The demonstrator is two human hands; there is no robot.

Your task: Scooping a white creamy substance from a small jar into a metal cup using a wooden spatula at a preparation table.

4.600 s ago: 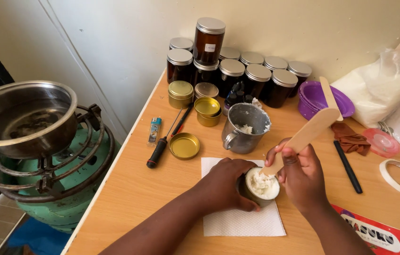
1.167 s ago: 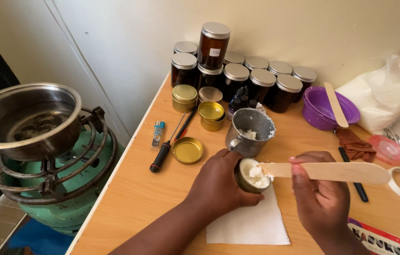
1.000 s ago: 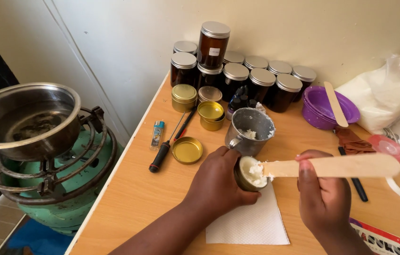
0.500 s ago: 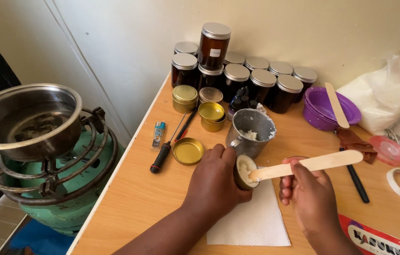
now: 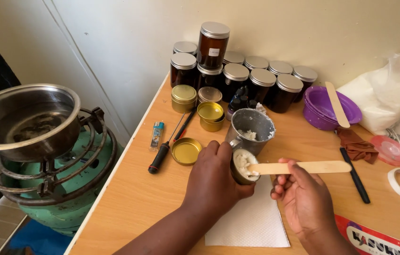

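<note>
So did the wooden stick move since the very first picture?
Yes. The wooden stick stood slanting up toward the purple bowl; now it lies flat, pointing right, tip in the small tin.

small tin [image 5: 240, 166] tilted, wooden spatula [image 5: 299, 167] levelled

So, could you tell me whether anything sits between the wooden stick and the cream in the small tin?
Nothing visible does: the flat wooden stick in the right hand already touches the white cream in the small round tin, held by the left hand.
</note>
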